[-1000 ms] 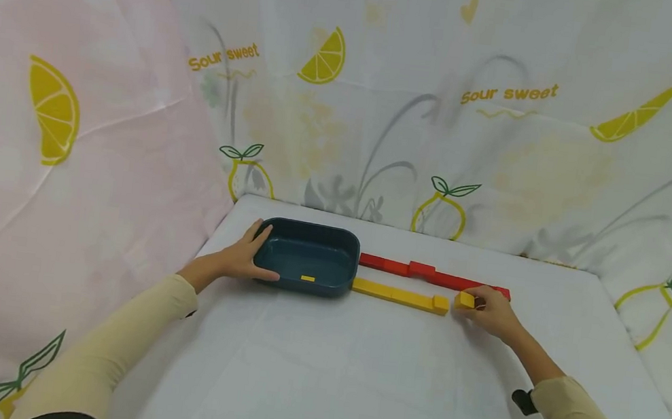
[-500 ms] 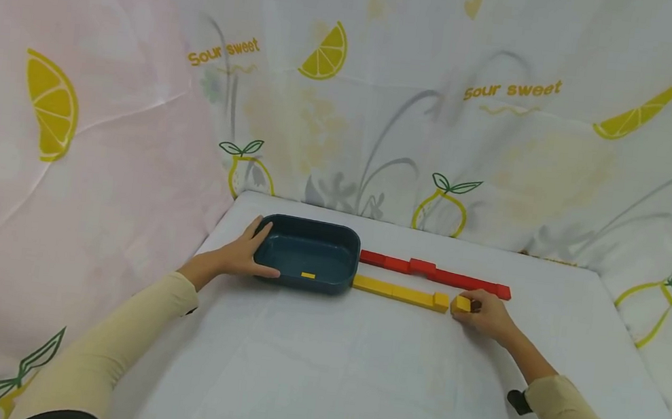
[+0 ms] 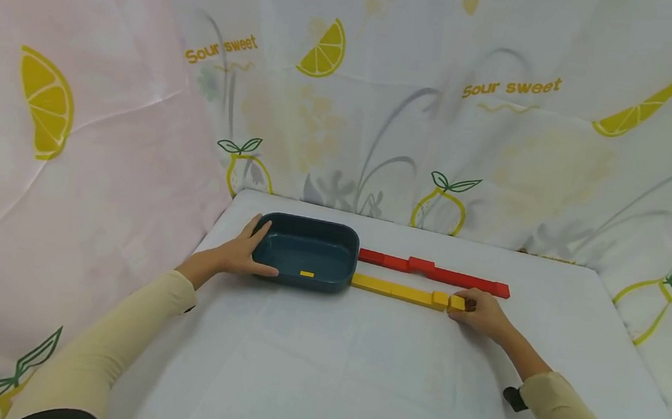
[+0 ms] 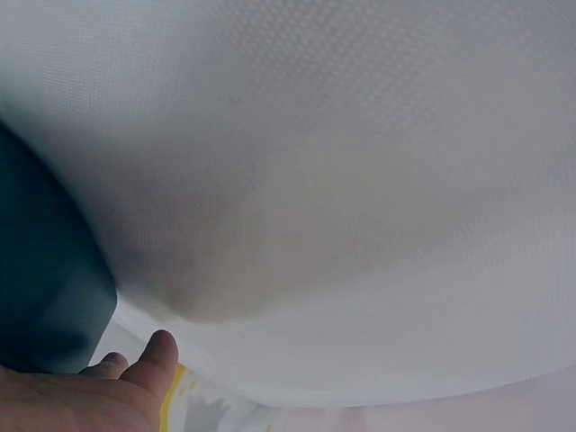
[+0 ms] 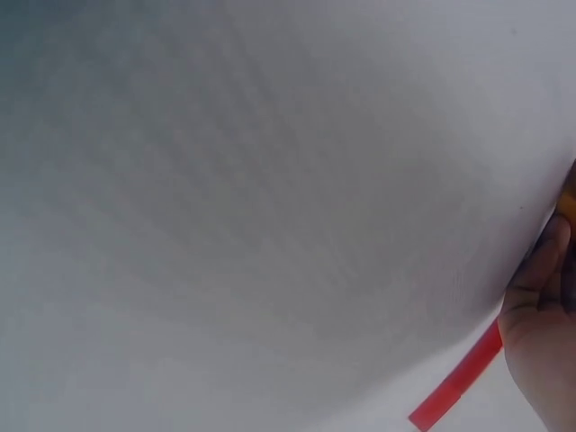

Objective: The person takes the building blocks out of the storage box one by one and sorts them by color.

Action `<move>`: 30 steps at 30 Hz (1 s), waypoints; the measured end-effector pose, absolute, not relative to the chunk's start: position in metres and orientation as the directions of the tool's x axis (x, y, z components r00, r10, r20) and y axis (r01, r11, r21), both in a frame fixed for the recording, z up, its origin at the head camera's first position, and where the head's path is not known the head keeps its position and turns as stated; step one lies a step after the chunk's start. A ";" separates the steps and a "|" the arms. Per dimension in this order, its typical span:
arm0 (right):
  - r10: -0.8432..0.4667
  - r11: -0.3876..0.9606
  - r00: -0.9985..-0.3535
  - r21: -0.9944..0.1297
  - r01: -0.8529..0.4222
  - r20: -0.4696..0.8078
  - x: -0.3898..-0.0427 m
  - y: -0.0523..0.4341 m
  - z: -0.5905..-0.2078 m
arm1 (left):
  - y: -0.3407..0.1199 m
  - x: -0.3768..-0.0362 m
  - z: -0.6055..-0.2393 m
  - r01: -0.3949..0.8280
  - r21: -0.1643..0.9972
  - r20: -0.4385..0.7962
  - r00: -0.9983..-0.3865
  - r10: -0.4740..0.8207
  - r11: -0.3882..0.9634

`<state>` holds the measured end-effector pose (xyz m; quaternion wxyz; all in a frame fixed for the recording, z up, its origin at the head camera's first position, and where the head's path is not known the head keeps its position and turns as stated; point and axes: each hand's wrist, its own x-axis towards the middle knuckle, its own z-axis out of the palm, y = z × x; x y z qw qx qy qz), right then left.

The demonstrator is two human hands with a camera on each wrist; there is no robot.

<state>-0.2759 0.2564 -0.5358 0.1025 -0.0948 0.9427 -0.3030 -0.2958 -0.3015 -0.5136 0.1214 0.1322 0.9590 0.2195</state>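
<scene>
My right hand (image 3: pixel 481 311) is a little right of the centre of the head view, low on the white table (image 3: pixel 355 375). Its fingers are curled around a small yellow block (image 3: pixel 457 302) and pinch it. This block touches, or almost touches, the right end of the yellow row of blocks (image 3: pixel 399 290), which runs left until the dark teal tray (image 3: pixel 307 254). Just behind the yellow row, higher in the frame, lies a red row of blocks (image 3: pixel 434 273).

My left hand (image 3: pixel 242 254) rests on the left end of the tray, with straight fingers along its rim and the thumb along the near wall. Inside the tray, near the front wall, lies one small yellow piece (image 3: pixel 306 274).

In the right wrist view I see only the table, a piece of the red row at the lower right and part of my hand.
</scene>
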 end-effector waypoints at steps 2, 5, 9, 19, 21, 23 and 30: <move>-0.238 0.797 -0.961 -0.594 -0.111 -0.139 -0.276 0.255 -0.536 | -0.302 -0.296 -0.514 0.200 0.450 -0.179 -0.935 0.307 0.870; -0.251 0.792 -0.959 -0.597 -0.126 -0.130 -0.276 0.254 -0.536 | -0.301 -0.296 -0.514 0.199 0.450 -0.184 -0.933 0.308 0.871; -0.265 0.787 -0.957 -0.600 -0.143 -0.119 -0.276 0.253 -0.536 | -0.301 -0.296 -0.512 0.194 0.456 -0.183 -0.935 0.305 0.869; -0.261 0.782 -0.956 -0.610 -0.128 -0.133 -0.277 0.254 -0.538 | -0.301 -0.295 -0.511 0.200 0.456 -0.176 -0.935 0.309 0.867; -0.261 0.782 -0.956 -0.610 -0.126 -0.137 -0.277 0.254 -0.538 | -0.300 -0.295 -0.512 0.203 0.456 -0.175 -0.934 0.311 0.866; -0.262 0.782 -0.955 -0.610 -0.125 -0.140 -0.277 0.254 -0.538 | -0.300 -0.295 -0.512 0.207 0.454 -0.174 -0.934 0.314 0.867; -0.260 0.793 -0.954 -0.596 -0.123 -0.148 -0.279 0.253 -0.539 | -0.301 -0.294 -0.513 0.211 0.464 -0.163 -0.934 0.317 0.861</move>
